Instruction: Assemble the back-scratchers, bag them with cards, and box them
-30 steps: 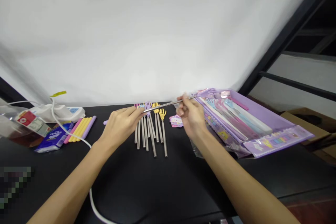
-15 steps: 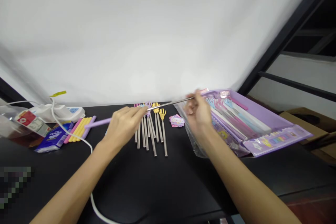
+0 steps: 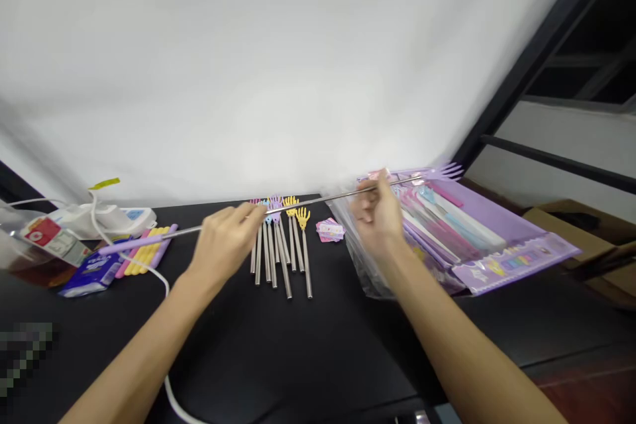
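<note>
Purple box (image 3: 514, 220): pastel scratchers (image 3: 454, 218) (overlapping) | left grip (image 3: 226, 238), right grip (image 3: 380, 218): both closed on one long scratcher (image 3: 318, 201)

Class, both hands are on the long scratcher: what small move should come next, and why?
Probably bring the right hand toward the left hand to shorten the long scratcher. Its metal rod looks drawn out, showing between and beyond both hands, while the other scratchers lying nearby look much shorter.
</note>
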